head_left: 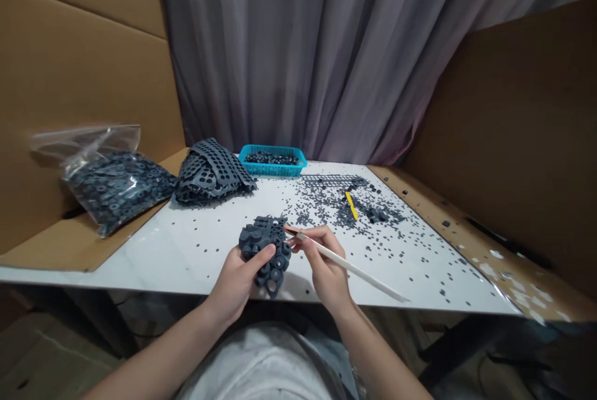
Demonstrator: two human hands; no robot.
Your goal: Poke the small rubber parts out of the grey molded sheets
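Note:
My left hand (237, 279) is closed around a dark grey rubber sheet of moulded round parts (263, 241), its thumb pressed on the front. Cup-like rings stand out along the sheet's lower side, and small holes show near its top right. In my right hand (329, 266), the fingers pinch a long, thin white-handled tool (361, 272). Its narrow brownish tip meets the sheet's upper right edge; the exact contact is too small to make out. Both hands are just above the table's front edge.
Small dark scraps (321, 204) litter the white table (186, 257), around a yellow strip (351, 206) and a perforated strip (331, 180). Behind are a blue basket (275, 170) of dark parts, piled perforated sheets (212, 173) and a clear bag (116, 185) of rings. Cardboard walls (522, 107) flank both sides.

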